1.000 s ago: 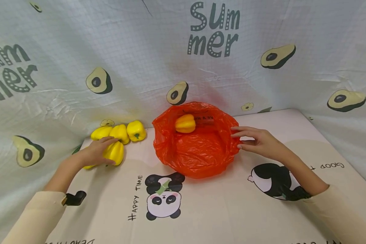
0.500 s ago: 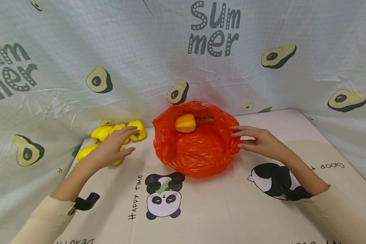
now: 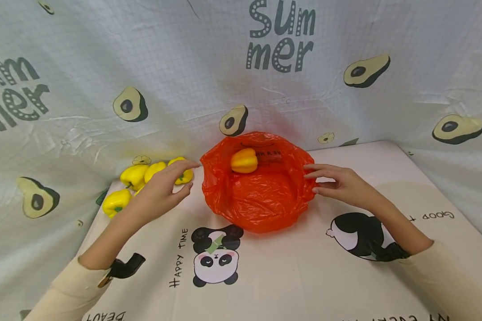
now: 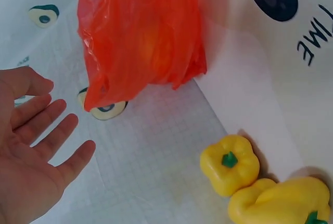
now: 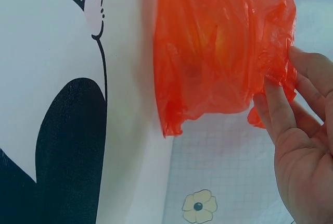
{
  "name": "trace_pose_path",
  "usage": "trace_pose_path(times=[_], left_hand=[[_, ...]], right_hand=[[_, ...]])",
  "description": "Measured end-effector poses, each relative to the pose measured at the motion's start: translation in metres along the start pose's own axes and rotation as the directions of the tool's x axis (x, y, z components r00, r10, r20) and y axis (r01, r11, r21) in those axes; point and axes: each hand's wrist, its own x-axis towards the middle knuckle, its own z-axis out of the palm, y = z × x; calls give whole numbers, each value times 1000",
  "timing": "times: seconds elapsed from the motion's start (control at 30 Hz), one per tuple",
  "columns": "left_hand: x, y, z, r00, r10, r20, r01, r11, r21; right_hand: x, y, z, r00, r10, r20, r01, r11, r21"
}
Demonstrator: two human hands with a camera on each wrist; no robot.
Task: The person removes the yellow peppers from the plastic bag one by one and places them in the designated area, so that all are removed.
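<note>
A red plastic bag (image 3: 261,196) stands with its mouth open on the table, one yellow bell pepper (image 3: 244,161) inside it. My left hand (image 3: 160,187) hovers just left of the bag's rim, fingers spread and nothing held. Beneath and behind it lie several more yellow bell peppers (image 3: 117,203), partly hidden by the hand and forearm. In the left wrist view two of them, one with a green stem (image 4: 229,159), show beside the bag. My right hand (image 3: 343,187) touches the bag's right side with its fingertips, with a gap between thumb and fingers.
A pale wall cloth (image 3: 184,89) printed with avocados rises right behind the bag and peppers. Panda pictures (image 3: 215,263) decorate the tablecloth in front. A black strap end (image 3: 126,266) sticks out at the left wrist.
My left hand has moved right, away from the yellow bell peppers at the left, to beside the red bag. The right hand and the bag have stayed put.
</note>
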Motion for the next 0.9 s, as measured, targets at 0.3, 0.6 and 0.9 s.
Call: trace_pose_path(times=[0.3, 0.6, 0.9], left_hand=[[1, 14, 9, 993, 53, -106, -61, 995, -80], [13, 37, 15, 977, 74, -199, -101, 987, -126], [32, 56, 18, 965, 84, -247, -136, 971, -199]], right_hand=[[4, -1, 0, 1000, -9, 9, 9, 1000, 1], [5, -2, -1, 1000, 9, 10, -9, 1000, -3], [4, -6, -1, 1000, 11, 4, -11, 1000, 2]])
